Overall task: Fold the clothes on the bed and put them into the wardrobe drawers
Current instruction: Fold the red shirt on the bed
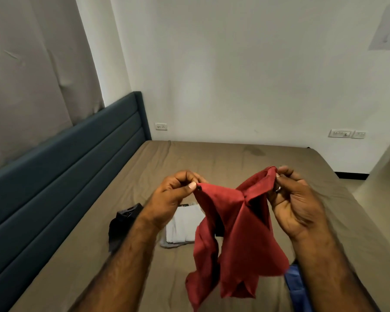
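A red garment (pixel 234 239) hangs in the air over the bed (pixel 234 158), crumpled and drooping below both hands. My left hand (pixel 173 194) pinches one upper corner of it between thumb and fingers. My right hand (pixel 295 206) pinches the other upper edge, bunched at the fingertips. A folded white garment (pixel 182 226) lies on a grey one on the brown sheet, partly behind the red cloth. A dark garment (pixel 122 224) lies to its left, partly hidden by my left forearm. A blue garment (pixel 295 287) shows at the lower right beside my right forearm.
A dark teal padded headboard (pixel 65 167) runs along the left side of the bed. White walls with sockets (pixel 161 126) stand behind the bed. Floor (pixel 378 183) shows at the far right. A grey curtain (pixel 32 64) hangs at upper left.
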`<action>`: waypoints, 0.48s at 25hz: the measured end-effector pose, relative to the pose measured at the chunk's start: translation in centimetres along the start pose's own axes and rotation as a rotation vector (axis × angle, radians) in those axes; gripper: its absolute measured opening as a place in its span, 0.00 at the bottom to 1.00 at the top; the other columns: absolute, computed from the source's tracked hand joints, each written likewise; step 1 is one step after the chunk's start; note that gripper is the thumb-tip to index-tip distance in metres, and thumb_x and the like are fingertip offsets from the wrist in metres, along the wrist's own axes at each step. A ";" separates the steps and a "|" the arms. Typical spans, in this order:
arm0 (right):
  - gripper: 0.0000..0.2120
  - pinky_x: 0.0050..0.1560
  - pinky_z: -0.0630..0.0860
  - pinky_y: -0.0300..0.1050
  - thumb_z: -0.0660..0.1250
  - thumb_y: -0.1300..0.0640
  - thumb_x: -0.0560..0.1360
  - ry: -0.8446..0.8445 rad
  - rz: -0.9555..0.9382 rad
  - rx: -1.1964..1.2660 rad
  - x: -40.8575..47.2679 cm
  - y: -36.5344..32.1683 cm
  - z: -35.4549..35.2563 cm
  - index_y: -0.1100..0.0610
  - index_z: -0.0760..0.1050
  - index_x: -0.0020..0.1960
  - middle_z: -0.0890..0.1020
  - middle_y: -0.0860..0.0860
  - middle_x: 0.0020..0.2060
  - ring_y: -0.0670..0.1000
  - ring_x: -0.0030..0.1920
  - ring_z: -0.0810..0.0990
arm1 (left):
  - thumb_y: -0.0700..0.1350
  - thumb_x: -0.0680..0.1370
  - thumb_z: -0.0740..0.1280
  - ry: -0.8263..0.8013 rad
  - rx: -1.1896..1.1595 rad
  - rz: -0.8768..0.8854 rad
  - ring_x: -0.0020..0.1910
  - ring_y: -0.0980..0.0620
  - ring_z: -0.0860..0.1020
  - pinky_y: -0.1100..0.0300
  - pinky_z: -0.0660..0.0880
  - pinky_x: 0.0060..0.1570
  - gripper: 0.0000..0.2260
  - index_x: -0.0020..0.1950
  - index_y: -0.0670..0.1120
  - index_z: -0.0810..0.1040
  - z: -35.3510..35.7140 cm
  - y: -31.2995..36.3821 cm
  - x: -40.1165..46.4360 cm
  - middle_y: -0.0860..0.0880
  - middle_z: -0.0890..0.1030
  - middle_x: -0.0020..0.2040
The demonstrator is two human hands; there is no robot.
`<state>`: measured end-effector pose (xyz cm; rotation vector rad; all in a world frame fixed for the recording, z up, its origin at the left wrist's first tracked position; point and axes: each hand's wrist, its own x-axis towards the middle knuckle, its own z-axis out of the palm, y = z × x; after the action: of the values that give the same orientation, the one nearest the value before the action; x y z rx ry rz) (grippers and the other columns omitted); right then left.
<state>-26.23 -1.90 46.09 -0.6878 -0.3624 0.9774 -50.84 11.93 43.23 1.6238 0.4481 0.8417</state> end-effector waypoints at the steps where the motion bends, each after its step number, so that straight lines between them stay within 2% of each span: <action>1: 0.09 0.41 0.85 0.41 0.70 0.68 0.72 -0.009 -0.001 -0.015 0.0 0.2 0.1 0.55 0.84 0.42 0.84 0.52 0.39 0.47 0.39 0.85 | 0.44 0.80 0.69 -0.052 -0.064 -0.010 0.47 0.48 0.76 0.54 0.74 0.50 0.06 0.49 0.41 0.78 0.7 0.2 0.0 0.42 0.78 0.46; 4: 0.13 0.40 0.84 0.38 0.60 0.73 0.80 -0.027 -0.008 -0.113 -0.1 0.8 1.3 0.60 0.81 0.51 0.85 0.51 0.39 0.46 0.38 0.84 | 0.45 0.82 0.71 -0.237 0.071 -0.075 0.40 0.55 0.76 0.62 0.74 0.40 0.07 0.53 0.42 0.80 3.8 0.4 -0.1 0.47 0.77 0.42; 6: 0.13 0.40 0.84 0.38 0.60 0.74 0.79 -0.050 0.001 -0.134 -0.2 1.6 1.9 0.63 0.80 0.55 0.85 0.52 0.41 0.47 0.38 0.85 | 0.45 0.81 0.74 -0.347 0.179 -0.109 0.39 0.55 0.79 0.60 0.76 0.39 0.06 0.54 0.43 0.82 6.0 -0.3 -0.1 0.50 0.80 0.41; 8: 0.14 0.42 0.84 0.39 0.61 0.75 0.78 -0.058 0.039 -0.155 -0.4 2.8 2.5 0.64 0.80 0.57 0.84 0.55 0.42 0.48 0.37 0.85 | 0.46 0.80 0.75 -0.313 0.170 -0.118 0.44 0.50 0.82 0.53 0.79 0.46 0.07 0.53 0.44 0.84 7.2 -1.3 0.0 0.48 0.84 0.43; 10: 0.15 0.45 0.85 0.42 0.63 0.75 0.77 -0.093 0.061 -0.155 -0.5 3.8 2.6 0.65 0.80 0.60 0.84 0.57 0.42 0.51 0.39 0.86 | 0.45 0.80 0.74 -0.186 0.021 -0.136 0.48 0.42 0.81 0.45 0.78 0.53 0.11 0.55 0.37 0.83 7.7 -2.1 0.0 0.37 0.83 0.47; 12: 0.18 0.49 0.85 0.45 0.66 0.75 0.75 -0.136 0.047 -0.184 -0.6 4.2 2.4 0.64 0.79 0.62 0.86 0.59 0.46 0.55 0.45 0.88 | 0.42 0.81 0.71 -0.054 -0.173 -0.185 0.51 0.40 0.77 0.47 0.76 0.55 0.15 0.58 0.30 0.78 7.6 -2.2 -0.1 0.36 0.80 0.49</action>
<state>-30.53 0.07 45.00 -0.8013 -0.5625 1.0466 -44.96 7.20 40.72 1.4183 0.4668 0.6776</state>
